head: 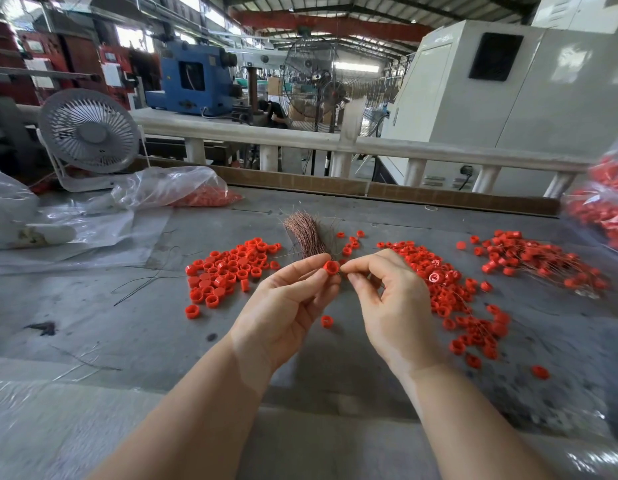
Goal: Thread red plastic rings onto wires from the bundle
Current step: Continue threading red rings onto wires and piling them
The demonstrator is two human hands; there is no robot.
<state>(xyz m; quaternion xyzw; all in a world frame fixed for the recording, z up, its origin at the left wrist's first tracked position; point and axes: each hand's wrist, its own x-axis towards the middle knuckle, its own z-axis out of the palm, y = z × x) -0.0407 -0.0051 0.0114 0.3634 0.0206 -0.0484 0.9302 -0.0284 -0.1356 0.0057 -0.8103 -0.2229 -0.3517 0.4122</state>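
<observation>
Your left hand [283,303] pinches a ring [331,268] before the bundle [309,237]; your right hand [387,299] pinches something unseen, presumably wire: steady both, aim centrally.

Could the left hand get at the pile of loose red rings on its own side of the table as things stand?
Probably not yet: the way to the pile of loose red rings looks free across bare table, but the left hand already pinches a red ring in its fingers.

Bright daylight thru roof panels, soft shadows, wide-angle bending at edges, corners blurred
</observation>
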